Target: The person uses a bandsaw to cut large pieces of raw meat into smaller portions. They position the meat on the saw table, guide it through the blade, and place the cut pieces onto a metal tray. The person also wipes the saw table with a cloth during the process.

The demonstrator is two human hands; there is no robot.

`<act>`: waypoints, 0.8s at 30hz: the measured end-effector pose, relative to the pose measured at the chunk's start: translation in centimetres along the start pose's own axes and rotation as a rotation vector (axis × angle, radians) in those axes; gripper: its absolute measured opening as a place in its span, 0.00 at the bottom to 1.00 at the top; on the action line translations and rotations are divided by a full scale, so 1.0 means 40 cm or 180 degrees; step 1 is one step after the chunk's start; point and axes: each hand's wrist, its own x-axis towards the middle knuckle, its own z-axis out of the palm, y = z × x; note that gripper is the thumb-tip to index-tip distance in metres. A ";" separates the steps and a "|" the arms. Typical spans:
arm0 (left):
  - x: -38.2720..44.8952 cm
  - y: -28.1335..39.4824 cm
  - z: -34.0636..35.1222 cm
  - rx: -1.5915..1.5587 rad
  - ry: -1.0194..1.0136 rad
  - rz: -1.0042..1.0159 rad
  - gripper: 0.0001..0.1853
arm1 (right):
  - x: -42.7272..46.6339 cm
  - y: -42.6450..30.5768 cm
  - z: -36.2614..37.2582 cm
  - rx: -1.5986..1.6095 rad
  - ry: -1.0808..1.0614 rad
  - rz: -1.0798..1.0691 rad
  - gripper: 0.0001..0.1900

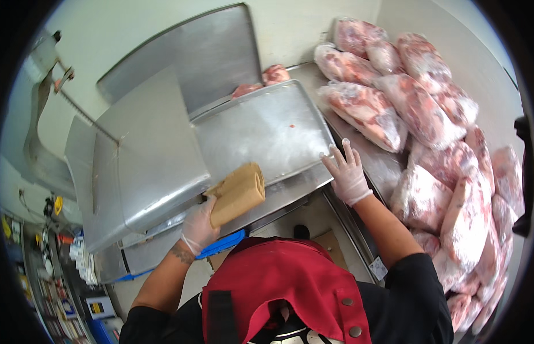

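My left hand (200, 224), in a clear plastic glove, grips the lower left end of a folded piece of brown paper or cardboard (238, 198). It is held over the front edge of a metal tray (254, 129). A small red scrap of meat (292, 126) lies on that tray. My right hand (348, 174), gloved too, is spread with nothing in it, by the tray's right front corner; whether it touches the tray I cannot tell. Two pieces of raw meat (275, 74) show behind the tray's back edge.
Plastic-wrapped cuts of frozen meat (364, 112) are heaped on the metal counter (381, 161) at the right. A meat band saw's metal table (159, 150) with its upright blade (88, 119) stands at the left. A large metal tray (219, 51) leans on the wall. Stocked shelves (56, 296) are at lower left.
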 end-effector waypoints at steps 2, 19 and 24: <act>-0.101 0.001 -0.014 -0.0038 -0.0121 -0.0223 0.37 | 0.073 0.026 0.113 -0.0452 -0.0049 -0.0182 0.22; -0.279 0.002 -0.013 -0.1824 -0.0971 -0.1158 0.34 | 0.105 0.183 -0.747 0.1070 0.1430 0.0317 0.21; -0.215 -0.018 0.046 -0.2351 -0.1238 -0.0609 0.34 | 0.047 0.266 -0.927 0.1298 0.1697 0.0943 0.21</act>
